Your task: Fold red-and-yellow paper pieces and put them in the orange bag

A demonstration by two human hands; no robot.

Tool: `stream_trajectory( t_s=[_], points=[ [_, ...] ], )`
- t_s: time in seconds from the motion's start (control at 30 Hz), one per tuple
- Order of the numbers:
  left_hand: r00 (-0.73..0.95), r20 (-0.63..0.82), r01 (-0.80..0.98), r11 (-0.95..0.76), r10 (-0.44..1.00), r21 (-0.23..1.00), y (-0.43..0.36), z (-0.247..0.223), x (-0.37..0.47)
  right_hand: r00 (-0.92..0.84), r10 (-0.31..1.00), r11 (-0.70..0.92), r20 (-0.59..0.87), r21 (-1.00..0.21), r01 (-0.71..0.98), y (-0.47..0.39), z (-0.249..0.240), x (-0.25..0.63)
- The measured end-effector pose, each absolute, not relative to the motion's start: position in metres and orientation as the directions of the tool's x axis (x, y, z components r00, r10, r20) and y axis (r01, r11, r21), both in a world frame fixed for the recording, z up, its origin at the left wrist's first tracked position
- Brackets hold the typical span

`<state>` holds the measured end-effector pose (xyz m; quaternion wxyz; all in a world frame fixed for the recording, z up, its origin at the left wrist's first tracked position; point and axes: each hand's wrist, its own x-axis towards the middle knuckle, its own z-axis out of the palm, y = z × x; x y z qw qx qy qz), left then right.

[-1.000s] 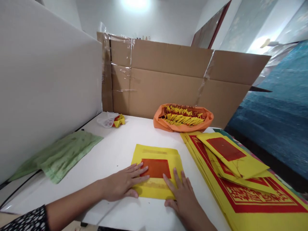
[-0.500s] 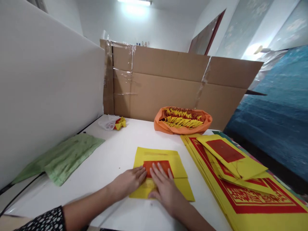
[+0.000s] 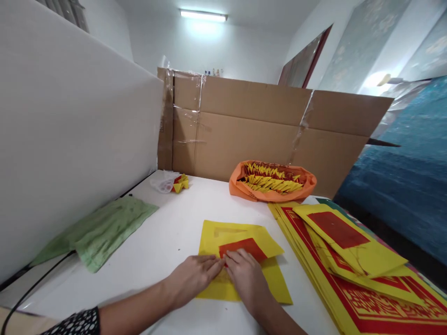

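A sheet of yellow paper [image 3: 223, 229] with a red patch [image 3: 256, 251] lies partly folded on the white table. Its upper flap sits at a slant, one corner pointing right, over the yellow layer beneath. My left hand [image 3: 197, 278] is at the flap's left side, fingers pressed together against the paper. From the right, my right hand [image 3: 247, 281] holds the flap's near edge, its fingers curled over the red patch. The fingertips of both hands almost meet at the edge; the thumbs are largely hidden.
An orange bag [image 3: 240, 190] full of folded yellow-red pieces stands at the back. Large yellow-red sheets [image 3: 296, 253] are stacked on the right. A green cloth [image 3: 108, 228] lies left, and a clear plastic bag [image 3: 164, 182] with folded pieces behind. A cardboard panel [image 3: 244, 135] closes off the back.
The red-patched flap, earlier lying flat and square under my hands, has turned to a slant. My right hand's fingers have gone from spread flat to curled at its edge. The view has tilted up slightly.
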<state>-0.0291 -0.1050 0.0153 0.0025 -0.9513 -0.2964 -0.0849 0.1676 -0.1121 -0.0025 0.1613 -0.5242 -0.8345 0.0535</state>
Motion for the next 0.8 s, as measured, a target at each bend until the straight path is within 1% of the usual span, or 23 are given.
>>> stream_trajectory(
  t_s=[0.03,0.1,0.17,0.2,0.27,0.33,0.4,0.47,0.53,0.6,0.67,0.73,0.8],
  points=[
    [0.796,0.168,0.579,-0.813,0.581,0.067,-0.105,0.013,-0.031,-0.424,0.873,0.478,0.240,-0.262,0.838,-0.112,-0.009,0.170],
    [0.761,0.204,0.600,-0.788,0.616,0.139,-0.099,0.008,-0.038,-0.469,0.831,0.549,0.298,-0.314,0.774,-0.113,-0.019,0.178],
    [0.729,0.235,0.590,-0.764,0.643,0.260,-0.088,0.006,-0.047,-0.467,0.813,0.580,0.347,-0.408,0.706,-0.114,-0.020,0.185],
    [0.718,0.240,0.571,-0.750,0.653,0.333,-0.081,0.006,-0.051,-0.445,0.822,0.568,0.354,-0.468,0.677,-0.114,-0.019,0.187],
    [0.692,0.228,0.529,-0.696,0.685,0.485,-0.065,0.006,-0.057,-0.365,0.870,0.493,0.331,-0.603,0.627,-0.110,-0.013,0.189],
    [0.628,0.189,0.498,-0.577,0.755,0.647,-0.050,0.004,-0.057,-0.251,0.929,0.368,0.271,-0.721,0.587,-0.103,-0.008,0.188],
    [0.533,0.112,0.461,-0.399,0.839,0.792,-0.037,-0.001,-0.053,-0.148,0.969,0.248,0.199,-0.800,0.546,-0.097,-0.006,0.187],
    [0.460,0.046,0.422,-0.264,0.887,0.867,-0.028,-0.006,-0.048,-0.089,0.985,0.174,0.149,-0.836,0.521,-0.092,-0.008,0.186],
    [0.435,0.042,0.422,-0.245,0.899,0.873,-0.025,-0.009,-0.043,-0.066,0.987,0.159,0.146,-0.830,0.534,-0.091,-0.012,0.186],
    [0.419,0.069,0.475,-0.283,0.905,0.833,-0.026,-0.009,-0.039,-0.068,0.984,0.173,0.165,-0.789,0.589,-0.091,-0.015,0.186],
    [0.408,0.108,0.565,-0.344,0.907,0.750,-0.030,-0.007,-0.036,-0.081,0.982,0.184,0.173,-0.742,0.644,-0.092,-0.017,0.186],
    [0.419,0.140,0.652,-0.405,0.897,0.640,-0.035,-0.004,-0.033,-0.085,0.983,0.178,0.165,-0.712,0.679,-0.093,-0.017,0.186],
    [0.447,0.142,0.709,-0.447,0.883,0.545,-0.039,-0.002,-0.030,-0.078,0.985,0.165,0.155,-0.695,0.700,-0.094,-0.015,0.186]
  ],
)
